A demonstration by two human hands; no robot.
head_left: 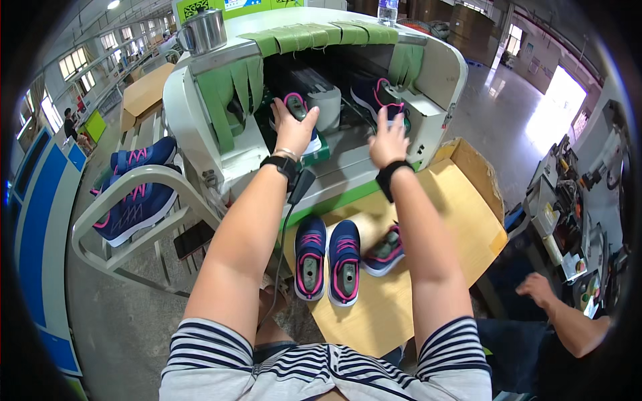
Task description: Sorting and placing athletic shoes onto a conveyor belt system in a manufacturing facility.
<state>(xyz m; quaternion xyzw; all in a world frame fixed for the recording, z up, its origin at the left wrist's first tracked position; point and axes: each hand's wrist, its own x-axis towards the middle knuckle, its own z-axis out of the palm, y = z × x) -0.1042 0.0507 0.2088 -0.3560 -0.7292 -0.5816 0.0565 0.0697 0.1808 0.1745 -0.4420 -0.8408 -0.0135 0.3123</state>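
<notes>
My left hand (294,132) spans the near end of a navy sneaker (296,107) with pink trim, its fingers on one side and thumb on the other. That sneaker sits in the mouth of a white machine (184,100), over a green block. My right hand (389,142) has its fingers spread just before a second navy sneaker (364,93), deeper in the opening on the right; whether they touch it I cannot tell. Below my arms, a pair of navy sneakers (328,260) stands side by side on a tan board (374,321). Another sneaker (386,252) lies tilted beside them.
Green strips (224,100) hang around the machine's opening. At left, a metal rack (127,180) holds more sneakers (140,200). A metal mug (204,32) and a bottle (388,12) stand on top. Another person's arm (568,314) reaches in at lower right, near a cluttered bench.
</notes>
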